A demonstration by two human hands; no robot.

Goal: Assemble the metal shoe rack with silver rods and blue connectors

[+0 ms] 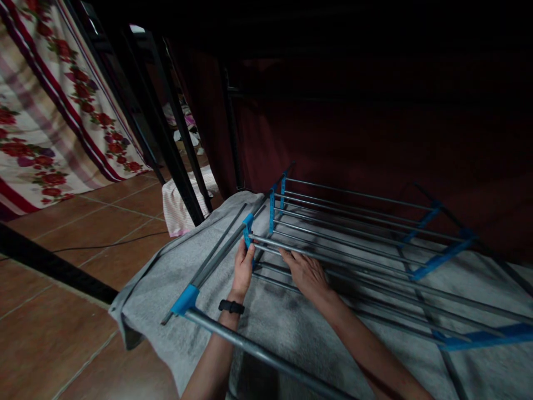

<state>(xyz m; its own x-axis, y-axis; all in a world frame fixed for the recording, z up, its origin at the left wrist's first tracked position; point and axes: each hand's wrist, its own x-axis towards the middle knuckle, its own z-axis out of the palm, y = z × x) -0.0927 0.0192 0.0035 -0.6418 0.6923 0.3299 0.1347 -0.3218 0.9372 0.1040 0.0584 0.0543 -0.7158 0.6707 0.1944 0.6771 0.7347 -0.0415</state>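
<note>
A rack of grey metal rods [333,258] joined by blue plastic brackets lies on the grey blanket [166,278]. My left hand [242,269], with a black band at the wrist, grips a small blue bracket [248,229] at the rods' left end. My right hand [306,272] lies over the front rods, its fingers curled on a metal rod [266,240] just right of that bracket. The undersides of its fingers are hidden. Nearer to me, a larger blue corner joint [185,300] links a thick metal tube [270,355] with thinner side tubes.
Black metal posts [166,139] rise at the left, and a dark beam crosses overhead. Behind the rack hangs a dark red curtain [353,139]. A floral cloth [62,100] hangs over the tiled floor [54,272], where a thin cable [108,245] runs.
</note>
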